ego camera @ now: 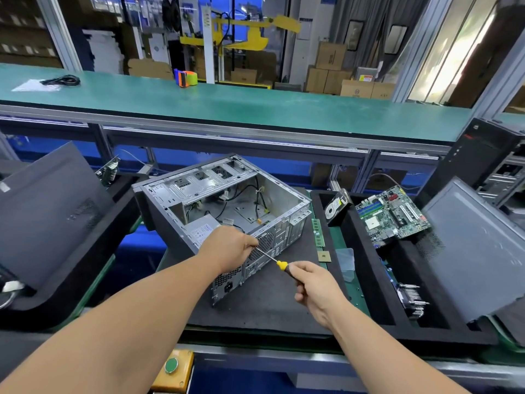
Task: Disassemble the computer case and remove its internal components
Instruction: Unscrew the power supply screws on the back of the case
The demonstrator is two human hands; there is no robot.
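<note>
Steel case (227,206) just beyond left hand (230,247)

The open grey case (227,206) lies on its side under the left hand (230,248), cables loose inside; the yellow-handled screwdriver (272,258) spans both hands, tip at its rear panel.

Open computer case (227,200) lies on dark mat (270,302). Right hand (315,282) holds screwdriver (274,260) by yellow-black handle; left hand (233,247) pinches its shaft at case rear panel. Motherboard (393,216) and hard drive (336,207) sit to the right.
</note>
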